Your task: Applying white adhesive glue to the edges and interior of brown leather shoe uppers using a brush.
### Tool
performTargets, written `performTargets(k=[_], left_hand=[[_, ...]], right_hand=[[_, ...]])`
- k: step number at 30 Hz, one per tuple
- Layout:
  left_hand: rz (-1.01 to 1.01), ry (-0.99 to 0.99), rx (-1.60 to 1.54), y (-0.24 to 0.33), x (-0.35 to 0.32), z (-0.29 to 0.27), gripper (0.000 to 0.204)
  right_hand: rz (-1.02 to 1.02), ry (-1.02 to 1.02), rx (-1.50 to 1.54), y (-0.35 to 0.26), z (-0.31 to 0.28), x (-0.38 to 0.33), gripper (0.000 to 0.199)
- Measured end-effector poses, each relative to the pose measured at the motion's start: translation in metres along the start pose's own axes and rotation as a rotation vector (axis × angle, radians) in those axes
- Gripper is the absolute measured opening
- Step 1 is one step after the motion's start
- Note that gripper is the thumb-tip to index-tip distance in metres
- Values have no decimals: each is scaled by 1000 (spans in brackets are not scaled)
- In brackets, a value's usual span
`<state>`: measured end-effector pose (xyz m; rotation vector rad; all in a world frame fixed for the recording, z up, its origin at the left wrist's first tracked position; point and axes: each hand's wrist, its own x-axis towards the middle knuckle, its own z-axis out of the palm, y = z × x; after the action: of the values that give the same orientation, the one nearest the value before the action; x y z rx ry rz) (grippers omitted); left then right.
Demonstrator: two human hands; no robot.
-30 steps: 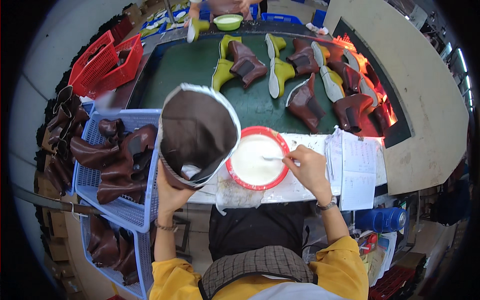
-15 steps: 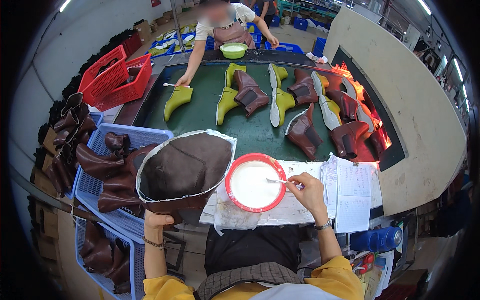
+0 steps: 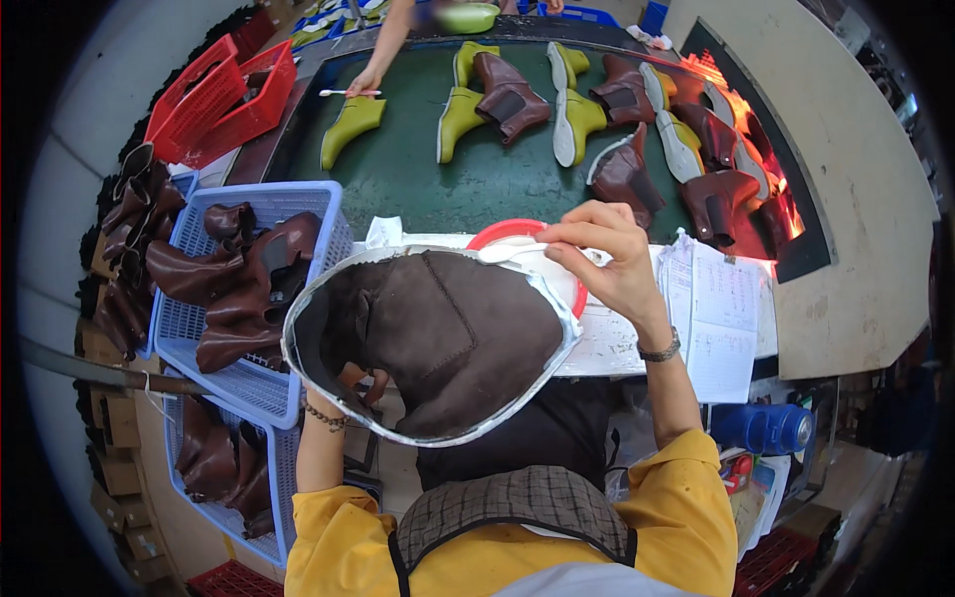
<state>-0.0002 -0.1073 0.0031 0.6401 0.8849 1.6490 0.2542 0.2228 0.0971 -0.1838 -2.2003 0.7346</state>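
Close under the camera, the left hand (image 3: 360,386) holds up a brown boot upper (image 3: 438,338), its white-coated edge facing the viewer. Only a few fingers show below the leather, curled up against its underside; the rest of that hand is hidden behind it, though the boot upper clearly rests in its grasp.

Just to the right and slightly above, the right hand (image 3: 604,254) pinches a small white brush (image 3: 517,249) between thumb and fingertips, fingers together on the handle. The brush tip lies against the upper right edge of the boot upper. Behind the brush, partly covered by the leather, sits a red-rimmed bowl (image 3: 502,233) on the desk (image 3: 637,343), which is covered with white paper. To the right of the right hand lie printed sheets (image 3: 721,318).

Left of the left hand, a blue basket (image 3: 259,393) holds more brown boots (image 3: 244,289). Beyond both hands, a dark green conveyor belt (image 3: 418,179) carries green lasts (image 3: 353,124) and brown boots. At its far side another person's hand (image 3: 363,82) rests by a second white brush (image 3: 348,93). A red crate (image 3: 224,99) stands farther left of the belt.
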Motion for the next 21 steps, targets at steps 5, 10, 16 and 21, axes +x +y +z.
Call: performTargets(k=[5,10,16,21], left_hand=[[25,-55,-17,-3,-5,-13,92],[-50,-129,-38,-2,-3,-17,92],[-97,-196,-72,-19,21,-14,91],[-142,-224,-116,-32,29,-7,90]], right_hand=[[129,-66,-15,-6,-12,-28,11],[38,-114,13,-8,10,7,12],[-36,-97,95,-8,18,27,14],[-90,-115,146,-10,27,41,14]])
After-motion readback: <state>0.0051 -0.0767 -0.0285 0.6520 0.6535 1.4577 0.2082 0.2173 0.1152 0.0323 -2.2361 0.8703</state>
